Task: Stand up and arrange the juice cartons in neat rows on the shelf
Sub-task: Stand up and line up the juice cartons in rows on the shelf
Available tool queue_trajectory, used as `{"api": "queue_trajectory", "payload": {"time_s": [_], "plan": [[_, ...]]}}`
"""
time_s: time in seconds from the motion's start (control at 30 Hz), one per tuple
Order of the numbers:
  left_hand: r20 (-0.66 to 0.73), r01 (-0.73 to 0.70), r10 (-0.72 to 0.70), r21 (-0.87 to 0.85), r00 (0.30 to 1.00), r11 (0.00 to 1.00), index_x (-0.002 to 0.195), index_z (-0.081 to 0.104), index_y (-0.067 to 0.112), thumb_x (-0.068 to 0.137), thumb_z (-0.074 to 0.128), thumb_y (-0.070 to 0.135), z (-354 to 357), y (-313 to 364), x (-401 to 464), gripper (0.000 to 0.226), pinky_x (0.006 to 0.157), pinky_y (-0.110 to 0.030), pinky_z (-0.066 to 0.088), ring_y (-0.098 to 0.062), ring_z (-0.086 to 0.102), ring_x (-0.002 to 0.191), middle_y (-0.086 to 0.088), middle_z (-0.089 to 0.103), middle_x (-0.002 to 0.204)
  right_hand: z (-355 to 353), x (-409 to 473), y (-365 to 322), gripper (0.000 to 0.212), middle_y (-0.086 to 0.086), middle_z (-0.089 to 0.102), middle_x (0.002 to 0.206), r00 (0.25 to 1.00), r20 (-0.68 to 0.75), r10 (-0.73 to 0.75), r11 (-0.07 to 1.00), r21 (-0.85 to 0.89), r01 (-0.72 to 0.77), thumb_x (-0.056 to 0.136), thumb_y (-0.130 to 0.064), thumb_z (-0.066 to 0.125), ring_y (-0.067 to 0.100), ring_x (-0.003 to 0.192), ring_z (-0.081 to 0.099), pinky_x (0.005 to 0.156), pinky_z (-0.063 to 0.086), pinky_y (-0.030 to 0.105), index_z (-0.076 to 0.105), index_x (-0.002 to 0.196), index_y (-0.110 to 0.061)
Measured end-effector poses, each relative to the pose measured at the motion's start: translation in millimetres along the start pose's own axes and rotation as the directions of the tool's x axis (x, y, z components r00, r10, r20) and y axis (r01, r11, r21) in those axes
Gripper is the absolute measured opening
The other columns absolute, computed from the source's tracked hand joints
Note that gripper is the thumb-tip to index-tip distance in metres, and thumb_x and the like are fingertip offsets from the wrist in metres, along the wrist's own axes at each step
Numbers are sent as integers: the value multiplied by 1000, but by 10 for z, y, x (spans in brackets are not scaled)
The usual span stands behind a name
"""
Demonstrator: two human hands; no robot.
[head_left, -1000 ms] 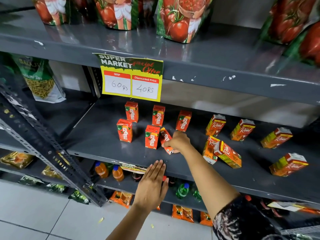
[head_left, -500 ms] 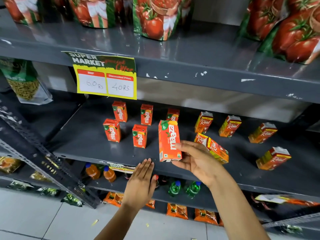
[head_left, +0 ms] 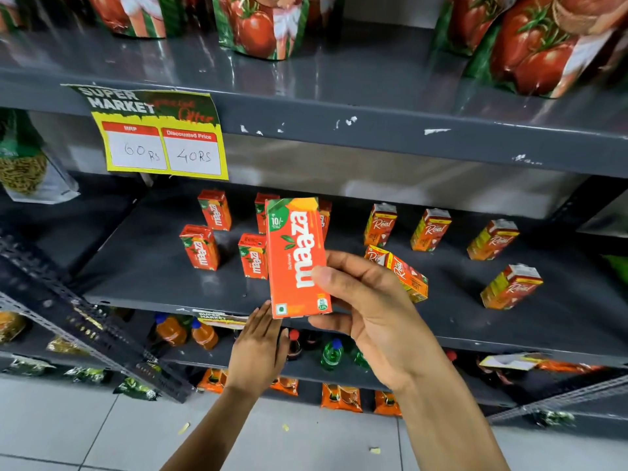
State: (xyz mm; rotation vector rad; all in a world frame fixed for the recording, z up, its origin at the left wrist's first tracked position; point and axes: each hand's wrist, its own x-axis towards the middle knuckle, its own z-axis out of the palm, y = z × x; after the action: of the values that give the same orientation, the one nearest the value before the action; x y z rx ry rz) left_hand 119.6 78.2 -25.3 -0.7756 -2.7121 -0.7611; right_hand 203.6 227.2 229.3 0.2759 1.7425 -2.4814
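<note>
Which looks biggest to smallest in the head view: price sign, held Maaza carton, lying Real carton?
1. Price sign.
2. Held Maaza carton, in the right hand; it is nearest the camera, so its apparent size is inflated.
3. Lying Real carton, partly hidden by the hand.

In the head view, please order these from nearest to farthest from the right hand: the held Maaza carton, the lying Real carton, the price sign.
From the right hand:
1. Maaza carton, in its grip.
2. Lying Real carton, just behind it on the shelf.
3. Price sign, upper left.
</note>
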Motion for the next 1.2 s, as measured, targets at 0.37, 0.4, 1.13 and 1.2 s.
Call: {"api": "queue_trajectory", "payload": {"time_s": [0.37,0.4,1.13,1.2], "plan": [[-6,20,-20,31,1000,999,123,60,1,96,35,30,47,15,15,47,108,-38,34,-29,52,122,-15,60,127,-211,230,270,29,-3,73,104,997,-82,6,996,-88,-14,81,-26,66,15,100,69,84,58,30,61,109,-22],[-6,16,-15,26,1000,1000,125,59,0,95,36,29,59,7,20,47,109,-38,31,-28,51,124,-15,58,130,-265,333,359,28,-2,71,108,992,-124,-15,990,-138,-2,86,-20,63,13,102,68,85,56,24,58,114,-20],[-18,33,-33,8,999,999,128,57,1,98,33,30,114,27,12,49,110,-39,31,-25,45,130,-12,53,137,-866,1749,1392,41,12,65,122,933,-289,-216,696,-715,-61,94,-1,46,26,115,60,95,47,37,38,132,-12],[-22,42,-42,7,999,999,127,58,0,98,32,31,126,47,15,49,110,-39,30,-26,46,129,-13,53,136,-866,1747,1411,42,12,65,123,930,-290,-227,690,-722,-57,94,-2,46,25,115,60,95,47,37,38,134,-13]]}}
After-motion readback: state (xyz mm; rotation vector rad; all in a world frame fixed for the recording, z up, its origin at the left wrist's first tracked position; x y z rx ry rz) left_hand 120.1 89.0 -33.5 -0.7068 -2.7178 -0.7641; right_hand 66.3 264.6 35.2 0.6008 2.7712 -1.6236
